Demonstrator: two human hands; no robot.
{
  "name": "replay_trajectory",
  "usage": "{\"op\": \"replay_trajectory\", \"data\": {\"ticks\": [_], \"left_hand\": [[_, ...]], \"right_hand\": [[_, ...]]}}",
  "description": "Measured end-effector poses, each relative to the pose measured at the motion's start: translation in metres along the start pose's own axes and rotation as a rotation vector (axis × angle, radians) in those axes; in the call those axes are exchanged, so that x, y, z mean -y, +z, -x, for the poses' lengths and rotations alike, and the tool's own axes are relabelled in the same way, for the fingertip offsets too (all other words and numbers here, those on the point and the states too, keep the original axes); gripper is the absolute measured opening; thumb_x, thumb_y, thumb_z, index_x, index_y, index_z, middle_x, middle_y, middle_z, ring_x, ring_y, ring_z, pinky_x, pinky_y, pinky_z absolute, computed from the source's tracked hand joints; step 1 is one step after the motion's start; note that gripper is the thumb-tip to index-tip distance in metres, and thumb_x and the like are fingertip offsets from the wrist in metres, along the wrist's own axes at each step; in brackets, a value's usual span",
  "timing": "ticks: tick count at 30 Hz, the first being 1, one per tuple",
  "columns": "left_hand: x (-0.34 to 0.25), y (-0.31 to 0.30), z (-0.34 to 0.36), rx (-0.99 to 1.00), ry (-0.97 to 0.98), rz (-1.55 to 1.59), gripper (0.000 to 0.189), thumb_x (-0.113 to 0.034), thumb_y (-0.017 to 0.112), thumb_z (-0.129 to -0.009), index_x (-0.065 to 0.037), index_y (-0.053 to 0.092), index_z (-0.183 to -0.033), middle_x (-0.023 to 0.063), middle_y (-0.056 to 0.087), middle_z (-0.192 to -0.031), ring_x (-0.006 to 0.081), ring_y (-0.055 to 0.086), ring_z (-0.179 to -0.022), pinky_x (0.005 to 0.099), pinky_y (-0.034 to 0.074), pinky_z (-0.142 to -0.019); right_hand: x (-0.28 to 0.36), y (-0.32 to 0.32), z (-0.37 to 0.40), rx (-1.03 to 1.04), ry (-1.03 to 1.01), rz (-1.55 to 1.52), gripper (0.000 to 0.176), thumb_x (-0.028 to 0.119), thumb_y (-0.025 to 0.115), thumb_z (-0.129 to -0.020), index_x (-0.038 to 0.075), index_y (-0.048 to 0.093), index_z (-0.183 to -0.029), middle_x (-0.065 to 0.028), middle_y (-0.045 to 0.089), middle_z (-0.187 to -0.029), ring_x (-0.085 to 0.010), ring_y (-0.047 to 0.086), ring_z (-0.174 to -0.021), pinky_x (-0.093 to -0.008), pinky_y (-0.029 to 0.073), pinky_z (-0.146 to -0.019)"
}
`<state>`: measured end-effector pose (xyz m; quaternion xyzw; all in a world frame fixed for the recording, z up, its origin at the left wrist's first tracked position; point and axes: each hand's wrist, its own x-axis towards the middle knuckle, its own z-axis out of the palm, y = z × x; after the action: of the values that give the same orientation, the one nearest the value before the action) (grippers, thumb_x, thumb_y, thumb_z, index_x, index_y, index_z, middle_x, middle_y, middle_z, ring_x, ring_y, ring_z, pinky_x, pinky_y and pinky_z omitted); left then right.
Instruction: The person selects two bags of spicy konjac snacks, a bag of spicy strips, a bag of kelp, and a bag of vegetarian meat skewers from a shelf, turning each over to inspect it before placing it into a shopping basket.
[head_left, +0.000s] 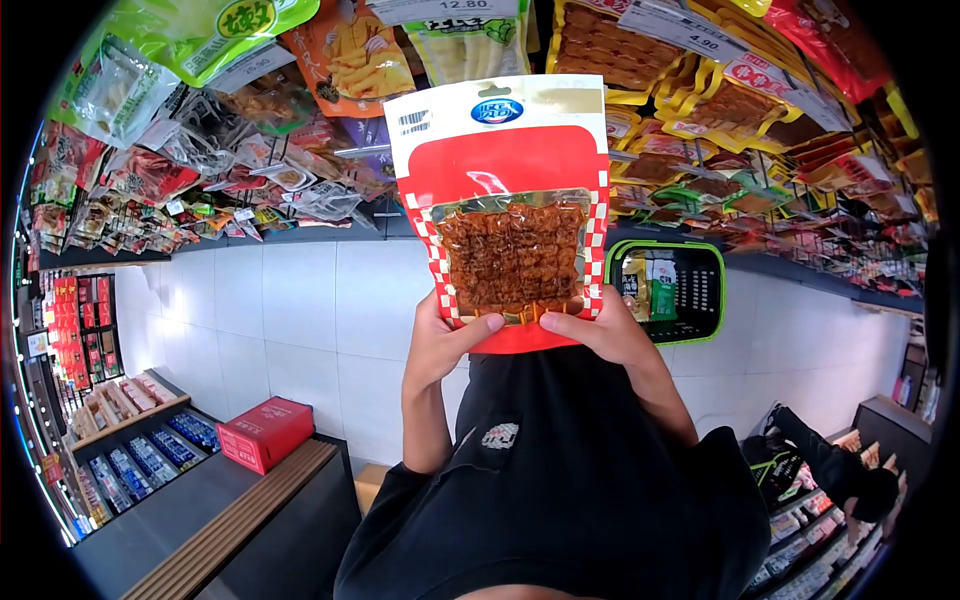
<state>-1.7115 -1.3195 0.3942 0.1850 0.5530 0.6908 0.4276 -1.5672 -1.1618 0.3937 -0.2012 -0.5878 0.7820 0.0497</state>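
Both my hands hold up a red and white snack bag point(505, 160) by its lower corners. Brown, glossy food shows through its clear window, and a blue oval logo sits near the top. My left hand point(447, 338) grips the lower left corner, thumb on the front. At the lower right corner, my right hand point(605, 330) does the same. The other fingers of both hands are behind the bag and mostly hidden. Just behind the right hand, a black basket with a green rim point(722, 290) stands on the floor with a few packets inside.
Hanging snack packets point(720, 100) fill the racks ahead, with price tags point(690, 28) among them. A red box point(265, 433) rests on a dark counter point(230, 510) at lower left. Another person point(840, 465) in dark clothes is by shelves at lower right. Pale floor tiles point(300, 310) lie between.
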Motion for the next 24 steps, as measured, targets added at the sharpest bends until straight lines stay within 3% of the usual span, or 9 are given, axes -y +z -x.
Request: {"op": "replay_trajectory", "data": {"ticks": [11,20,23,24], "left_hand": [[0.005,-0.031,0.013,-0.057,0.002,0.019,0.043,0.002,0.068,-0.075,0.006,0.049,-0.113,0.0119,0.062,-0.104,0.0152,0.060,-0.092,0.0287,0.050,-0.081],[0.017,-0.065,0.019,-0.072,-0.069,-0.048,0.036,0.000,0.060,-0.083,0.005,0.049,-0.117,0.0085,0.063,-0.099,0.0099,0.060,-0.083,0.0233,0.048,-0.074],[0.022,-0.077,0.019,-0.117,-0.179,-0.013,0.037,-0.001,0.058,-0.085,0.006,0.048,-0.119,0.0094,0.063,-0.099,0.0087,0.059,-0.083,0.0223,0.047,-0.073],[0.027,-0.085,0.017,-0.083,-0.160,-0.180,0.041,-0.006,0.061,-0.083,0.002,0.049,-0.121,0.0101,0.064,-0.099,0.0097,0.060,-0.081,0.0230,0.047,-0.071]], "right_hand": [[-0.012,0.024,-0.014,0.079,0.105,0.074,0.033,0.013,0.065,-0.082,-0.002,0.056,-0.109,-0.0050,0.062,-0.099,-0.0103,0.056,-0.089,-0.0268,0.045,-0.080],[-0.038,0.047,-0.015,-0.089,0.272,-0.019,0.033,0.005,0.065,-0.081,-0.003,0.054,-0.111,-0.0046,0.062,-0.100,-0.0096,0.057,-0.090,-0.0259,0.047,-0.081],[-0.044,0.052,-0.009,-0.164,0.255,-0.032,0.033,0.006,0.065,-0.081,-0.003,0.054,-0.111,-0.0047,0.062,-0.097,-0.0095,0.057,-0.088,-0.0255,0.047,-0.078],[-0.047,0.050,-0.007,-0.156,0.255,-0.005,0.033,0.009,0.065,-0.082,-0.003,0.054,-0.110,-0.0044,0.062,-0.095,-0.0092,0.057,-0.085,-0.0249,0.047,-0.075]]}}
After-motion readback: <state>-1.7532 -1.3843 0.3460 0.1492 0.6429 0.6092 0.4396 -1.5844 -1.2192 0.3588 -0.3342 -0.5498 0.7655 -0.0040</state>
